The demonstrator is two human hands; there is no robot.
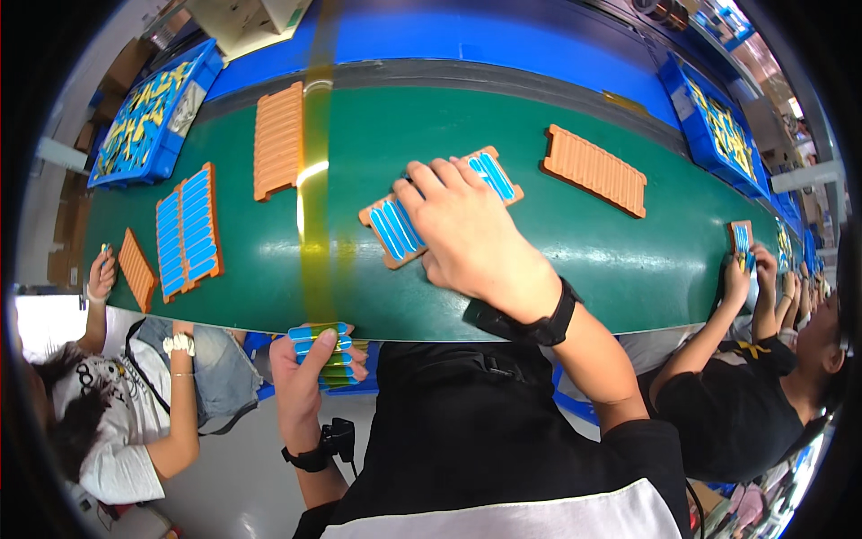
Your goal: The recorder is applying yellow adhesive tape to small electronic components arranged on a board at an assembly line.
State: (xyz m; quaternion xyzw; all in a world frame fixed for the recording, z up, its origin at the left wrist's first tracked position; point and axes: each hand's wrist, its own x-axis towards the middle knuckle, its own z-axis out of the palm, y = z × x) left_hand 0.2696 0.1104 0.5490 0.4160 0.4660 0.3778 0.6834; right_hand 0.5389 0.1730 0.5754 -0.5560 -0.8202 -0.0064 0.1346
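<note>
An orange ribbed tray (366, 218) lies slanted on the green tabletop in front of me, with blue strips (395, 230) in its grooves at both ends. Across its middle spans my right hand (462, 229), fingers bent at the far edge and thumb side at the near edge; the palm hides the grooves beneath. Below the table's front edge, my left hand (310, 364) clasps a bundle of blue and yellow-green strips (334, 346), thumb lying on top.
Empty ribbed trays (278, 139) lie at back left and right (594, 171). A blue-filled tray (189, 232) is farther left. Blue bins (184, 117) of loose strips stand at both far corners. Co-workers sit on either side, one's hands (745, 274) on a small tray.
</note>
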